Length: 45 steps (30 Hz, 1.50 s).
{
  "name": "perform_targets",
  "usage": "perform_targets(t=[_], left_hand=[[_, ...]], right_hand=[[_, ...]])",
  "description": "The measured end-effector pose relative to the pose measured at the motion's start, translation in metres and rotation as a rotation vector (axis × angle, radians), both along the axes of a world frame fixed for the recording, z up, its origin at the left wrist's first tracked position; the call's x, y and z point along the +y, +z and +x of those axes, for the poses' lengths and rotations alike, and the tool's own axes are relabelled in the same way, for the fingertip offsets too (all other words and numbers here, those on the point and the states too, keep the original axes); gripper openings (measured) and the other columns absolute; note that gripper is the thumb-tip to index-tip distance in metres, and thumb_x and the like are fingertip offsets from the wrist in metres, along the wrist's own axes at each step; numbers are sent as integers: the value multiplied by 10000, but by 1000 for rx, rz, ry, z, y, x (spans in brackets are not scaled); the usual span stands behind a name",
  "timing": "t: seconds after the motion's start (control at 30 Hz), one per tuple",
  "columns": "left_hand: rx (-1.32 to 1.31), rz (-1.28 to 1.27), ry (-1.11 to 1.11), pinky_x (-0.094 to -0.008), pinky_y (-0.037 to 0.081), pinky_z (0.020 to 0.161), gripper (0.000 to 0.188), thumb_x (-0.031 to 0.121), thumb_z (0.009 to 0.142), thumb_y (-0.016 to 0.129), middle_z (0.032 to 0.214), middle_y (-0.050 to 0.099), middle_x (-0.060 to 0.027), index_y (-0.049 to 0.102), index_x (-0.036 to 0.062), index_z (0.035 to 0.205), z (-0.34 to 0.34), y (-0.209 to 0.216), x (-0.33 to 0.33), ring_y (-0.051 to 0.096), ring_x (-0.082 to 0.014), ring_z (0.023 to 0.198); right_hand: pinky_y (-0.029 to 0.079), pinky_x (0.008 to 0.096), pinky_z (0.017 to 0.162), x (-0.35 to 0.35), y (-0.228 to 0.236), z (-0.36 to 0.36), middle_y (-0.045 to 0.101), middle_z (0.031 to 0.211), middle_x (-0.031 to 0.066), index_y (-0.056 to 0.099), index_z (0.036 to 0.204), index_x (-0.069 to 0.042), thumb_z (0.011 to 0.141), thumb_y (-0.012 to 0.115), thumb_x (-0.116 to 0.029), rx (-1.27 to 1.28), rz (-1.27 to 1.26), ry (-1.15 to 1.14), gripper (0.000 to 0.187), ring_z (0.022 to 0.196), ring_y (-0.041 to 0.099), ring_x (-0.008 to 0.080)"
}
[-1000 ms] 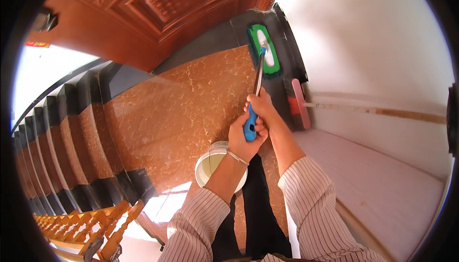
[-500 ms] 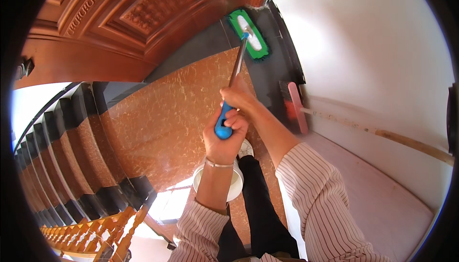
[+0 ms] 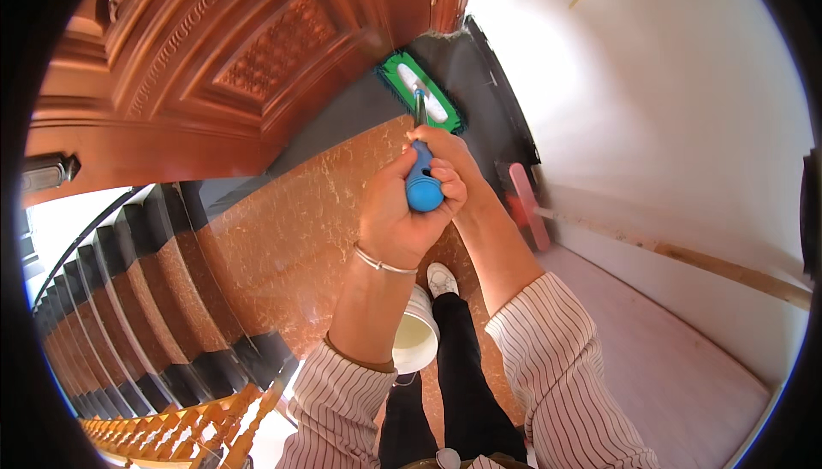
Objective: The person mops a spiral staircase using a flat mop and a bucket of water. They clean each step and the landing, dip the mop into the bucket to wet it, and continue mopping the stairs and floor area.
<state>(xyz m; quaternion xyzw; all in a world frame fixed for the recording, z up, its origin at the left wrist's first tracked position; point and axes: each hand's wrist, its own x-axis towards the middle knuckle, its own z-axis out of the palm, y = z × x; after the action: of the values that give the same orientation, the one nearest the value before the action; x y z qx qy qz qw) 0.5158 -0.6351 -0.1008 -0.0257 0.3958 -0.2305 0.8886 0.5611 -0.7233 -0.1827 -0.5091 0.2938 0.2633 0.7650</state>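
Both my hands are wrapped round the handle of a flat mop, one behind the other. My left hand [image 3: 401, 204] grips the blue handle end [image 3: 425, 188] from the near side, a thin bracelet on its wrist. Farther along the pole, my right hand [image 3: 446, 154] is closed round it, partly hidden behind the blue grip. The green mop head [image 3: 443, 103], with its white centre plate and dark fringe, lies flat on the dark floor border [image 3: 342, 115] near the foot of the carved wooden door [image 3: 282, 50].
A pink broom [image 3: 529, 205] leans along the white wall [image 3: 651, 109] at right. By my feet stands a white bucket [image 3: 416, 337]. Dark-edged stairs [image 3: 154, 272] descend at left beside a wooden railing [image 3: 197, 426]. A pale board [image 3: 651, 341] lies at lower right.
The mop head has shifted left along the dark border, toward the door. Both hands have moved forward and slightly right with the handle, still gripping it. The view has tilted a little.
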Motion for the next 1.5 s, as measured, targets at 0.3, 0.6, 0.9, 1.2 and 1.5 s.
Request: perform_targets(t=[0.3, 0.6, 0.9, 1.2, 1.5], left_hand=[[15, -149, -98, -279, 410, 564, 168, 199, 938, 465, 804, 471, -85, 466, 44, 1003, 1, -71, -3, 456, -154, 644], [181, 104, -102, -264, 348, 537, 206, 275, 953, 438, 772, 509, -75, 488, 91, 1032, -255, -77, 66, 437, -130, 587], [-3, 604, -478, -263, 387, 484, 248, 154, 902, 505, 730, 525, -70, 474, 37, 1118, -420, 51, 168, 491, -134, 565], [-32, 1134, -804, -220, 417, 517, 565, 68, 816, 556, 711, 526, -12, 379, -3, 1348, -684, 242, 249, 493, -79, 585], [1, 1758, -1150, -265, 449, 555, 593, 58, 773, 635, 746, 579, -66, 434, 48, 1331, -834, 362, 239, 547, -143, 613]], right_hand=[[452, 275, 510, -13, -32, 2, 525, 665, 72, 463, 842, -31, 788, 527, -59, -39, -73, -179, 88, 566, 529, 151], [478, 300, 442, 64, -70, -230, 510, 683, 82, 309, 1203, -66, 826, 462, 1, -15, -181, 80, 412, 511, 532, 155], [516, 333, 618, 154, 39, -404, 556, 749, 115, 432, 1011, 0, 813, 470, -61, 244, 223, 35, 211, 647, 576, 202], [568, 429, 679, 219, 122, -538, 593, 822, 192, 469, 917, 80, 869, 498, -108, 400, 471, 197, 196, 767, 649, 281], [593, 381, 681, 279, 184, -684, 593, 866, 191, 498, 944, 80, 878, 534, -86, 663, 668, 577, 183, 834, 658, 288]])
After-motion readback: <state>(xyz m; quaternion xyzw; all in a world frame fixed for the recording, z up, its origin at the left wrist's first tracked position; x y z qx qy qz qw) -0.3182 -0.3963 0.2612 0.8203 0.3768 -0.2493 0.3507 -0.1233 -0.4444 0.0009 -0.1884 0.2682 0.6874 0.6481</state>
